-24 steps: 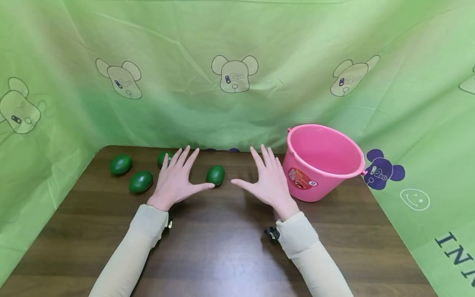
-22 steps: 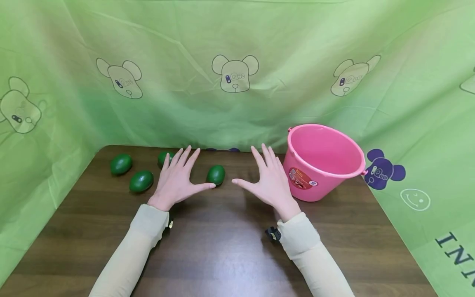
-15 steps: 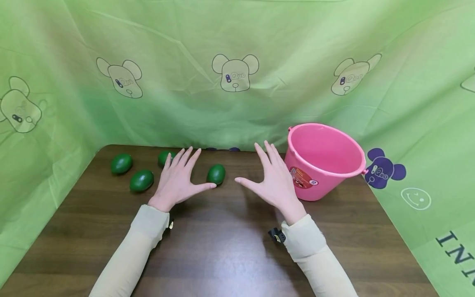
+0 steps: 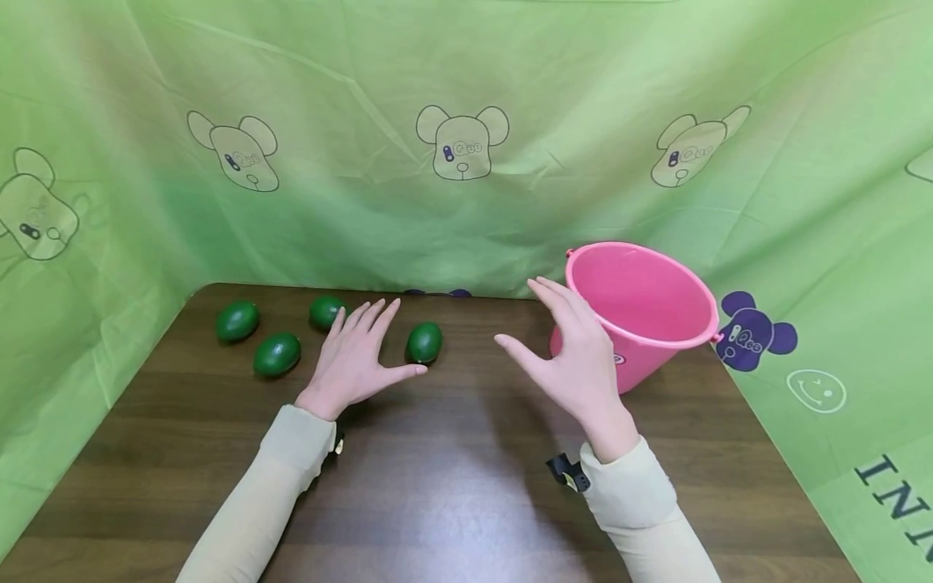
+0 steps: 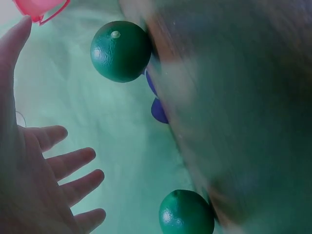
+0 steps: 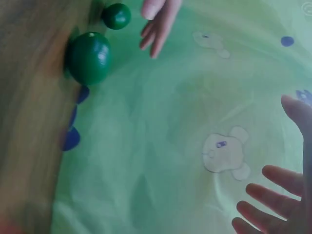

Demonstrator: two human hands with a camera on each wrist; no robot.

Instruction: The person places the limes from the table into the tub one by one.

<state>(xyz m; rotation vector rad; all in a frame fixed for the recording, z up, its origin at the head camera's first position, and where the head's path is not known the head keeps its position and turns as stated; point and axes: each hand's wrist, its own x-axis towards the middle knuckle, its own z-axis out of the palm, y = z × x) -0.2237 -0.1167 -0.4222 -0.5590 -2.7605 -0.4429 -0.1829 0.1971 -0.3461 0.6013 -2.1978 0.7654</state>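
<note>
Several glossy dark green fruits, egg-shaped like limes, lie on the brown wooden table. My left hand point(image 4: 350, 356) is held over the table with fingers spread and nothing in it. Its thumb reaches just in front of one green fruit point(image 4: 424, 343), and its fingertips partly overlap another green fruit point(image 4: 326, 312). In the left wrist view, a fruit point(image 5: 121, 51) shows a pale stem spot. My right hand point(image 4: 579, 356), also holding nothing, has its thumb apart from lightly bent fingers. It covers part of the pink bucket point(image 4: 637, 368), including most of its label.
Two more green fruits point(image 4: 237, 321) point(image 4: 278, 355) lie on the left of the table point(image 4: 437, 502). Green cloth point(image 4: 466, 227) printed with bear heads hangs behind and along both sides. The bucket stands upright at the back right with its mouth facing up.
My right hand has moved right, in front of the bucket, and turned, its fingers drawing closer together. My left hand has shifted very slightly. Fruits and bucket stay where they were.
</note>
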